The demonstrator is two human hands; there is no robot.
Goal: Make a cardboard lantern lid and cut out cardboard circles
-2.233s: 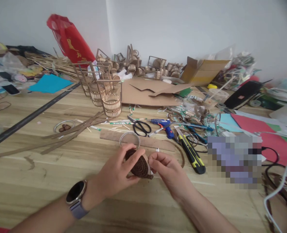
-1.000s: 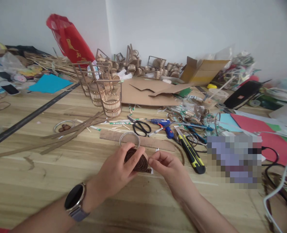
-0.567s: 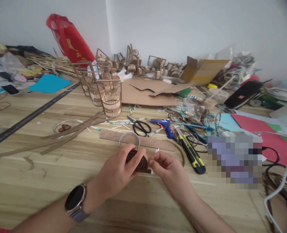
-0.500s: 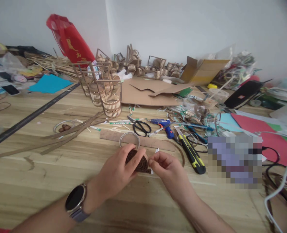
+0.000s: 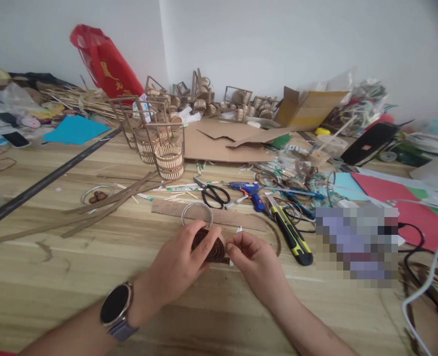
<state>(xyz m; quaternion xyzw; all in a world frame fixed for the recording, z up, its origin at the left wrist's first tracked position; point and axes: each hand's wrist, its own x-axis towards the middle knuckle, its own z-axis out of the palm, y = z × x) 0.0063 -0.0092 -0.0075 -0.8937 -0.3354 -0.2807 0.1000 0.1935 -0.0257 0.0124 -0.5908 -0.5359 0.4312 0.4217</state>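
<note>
My left hand [image 5: 187,252] is closed around a dark brown coil of rolled strip [image 5: 214,250], which it holds on its edge against the table. To the right of the coil, my right hand [image 5: 254,252] pinches at the loose end of the strip, thumb against forefinger; the exact spot between the fingertips is hidden. A small white piece [image 5: 231,261] shows beside those fingertips. Just beyond the left hand lies a pale ring [image 5: 197,205], partly over a flat brown strip [image 5: 234,217].
Black-handled scissors [image 5: 214,195], a blue glue gun [image 5: 250,190] and a yellow-black utility knife [image 5: 292,235] lie ahead. Small slatted buckets [image 5: 170,162] stand back left, near long brown strips [image 5: 111,207]. Cardboard [image 5: 222,148] lies behind; cables [image 5: 426,282] run at right.
Both hands keep nearly the same pose on the coil. The whole view has shifted very slightly; nothing has been let go or picked up.
</note>
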